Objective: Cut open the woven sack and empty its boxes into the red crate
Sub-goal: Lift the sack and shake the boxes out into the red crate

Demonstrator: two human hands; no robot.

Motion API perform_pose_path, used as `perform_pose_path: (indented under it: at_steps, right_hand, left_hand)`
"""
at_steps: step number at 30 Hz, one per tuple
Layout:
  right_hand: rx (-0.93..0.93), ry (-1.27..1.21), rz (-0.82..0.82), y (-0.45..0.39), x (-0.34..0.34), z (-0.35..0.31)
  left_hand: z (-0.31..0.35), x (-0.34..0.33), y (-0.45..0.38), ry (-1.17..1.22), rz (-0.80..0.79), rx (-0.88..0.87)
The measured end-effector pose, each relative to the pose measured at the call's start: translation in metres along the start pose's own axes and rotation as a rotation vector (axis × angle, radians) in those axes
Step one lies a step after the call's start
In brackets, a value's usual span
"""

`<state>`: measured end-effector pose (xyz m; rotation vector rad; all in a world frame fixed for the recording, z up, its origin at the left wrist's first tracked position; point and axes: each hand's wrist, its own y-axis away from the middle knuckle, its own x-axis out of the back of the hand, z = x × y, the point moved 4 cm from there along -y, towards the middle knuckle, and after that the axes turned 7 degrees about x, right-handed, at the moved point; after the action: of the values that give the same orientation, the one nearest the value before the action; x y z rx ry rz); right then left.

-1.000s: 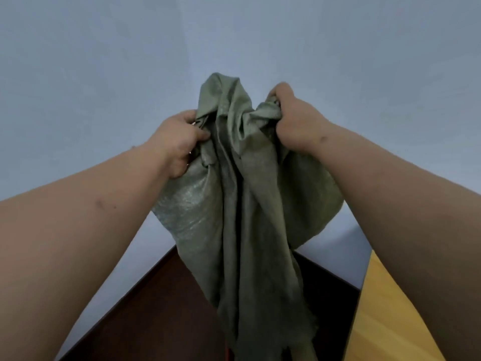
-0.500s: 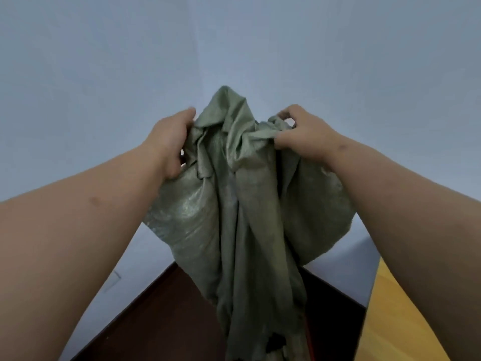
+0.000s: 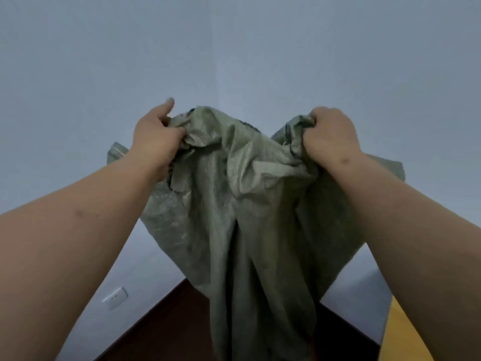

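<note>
A limp grey-green woven sack (image 3: pixel 244 217) hangs in the air in front of me, crumpled and slack. My left hand (image 3: pixel 153 142) grips its upper left edge, thumb raised. My right hand (image 3: pixel 330 136) is closed on its upper right edge. The cloth stretches between the two hands and drapes down past the bottom of the view. No boxes and no red crate are visible; the sack hides what lies below it.
Pale blue-grey walls meet in a corner behind the sack. A dark brown floor (image 3: pixel 166 327) shows below, with a white wall socket (image 3: pixel 115 298) low on the left wall. A yellow wooden surface (image 3: pixel 406 337) sits at the bottom right.
My hands have moved apart and lower, spreading the bunched top of the sack wide. The view has tilted so more floor and the wall socket show.
</note>
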<state>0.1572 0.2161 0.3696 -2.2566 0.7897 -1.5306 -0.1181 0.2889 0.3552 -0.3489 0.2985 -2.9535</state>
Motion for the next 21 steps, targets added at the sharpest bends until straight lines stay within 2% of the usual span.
perform_pose_path:
  at_steps: [1,2,4,5,6,8,10,13,14,17,18,20,21]
  right_hand:
    - [-0.006,-0.022,0.069,-0.002,0.005,-0.003]
    - [0.006,-0.016,0.032,-0.003,0.002,-0.007]
    - [0.077,0.073,-0.214,0.004,-0.018,-0.016]
    - [0.078,0.092,-0.279,0.007,-0.023,-0.017]
    - [0.068,0.093,-0.277,0.007,-0.023,-0.019]
    - [0.02,0.029,-0.146,0.005,-0.009,-0.024]
    - [-0.04,-0.027,-0.013,0.002,-0.003,-0.025]
    - [-0.058,0.024,-0.232,0.007,-0.02,-0.029]
    - [-0.068,0.026,-0.218,0.007,-0.021,-0.03]
    - [-0.138,-0.055,0.042,0.003,-0.007,-0.033]
    - [-0.14,-0.069,0.056,0.001,-0.006,-0.035]
    - [-0.112,-0.011,-0.109,0.0,-0.012,-0.043]
    - [-0.121,0.001,-0.118,-0.002,-0.012,-0.045]
  left_hand:
    - [0.0,0.004,-0.002,-0.011,-0.011,0.027]
    - [-0.004,0.005,-0.002,-0.078,-0.064,0.064]
    - [-0.017,0.003,0.006,-0.377,-0.137,0.089]
    - [-0.021,0.005,0.008,-0.499,-0.108,0.058]
    - [-0.021,0.01,0.007,-0.57,-0.043,0.021]
    - [-0.021,0.025,0.002,-0.549,0.088,-0.007]
    - [-0.027,0.045,-0.006,-0.489,0.203,0.037]
    - [-0.045,0.066,-0.011,-0.58,0.184,0.105]
    - [-0.048,0.074,-0.01,-0.596,0.206,0.112]
    - [-0.047,0.102,-0.01,-0.493,0.389,0.083]
    - [-0.046,0.112,-0.009,-0.447,0.445,0.085]
    - [-0.05,0.13,-0.011,-0.449,0.499,0.119]
    - [-0.052,0.139,-0.012,-0.477,0.517,0.136]
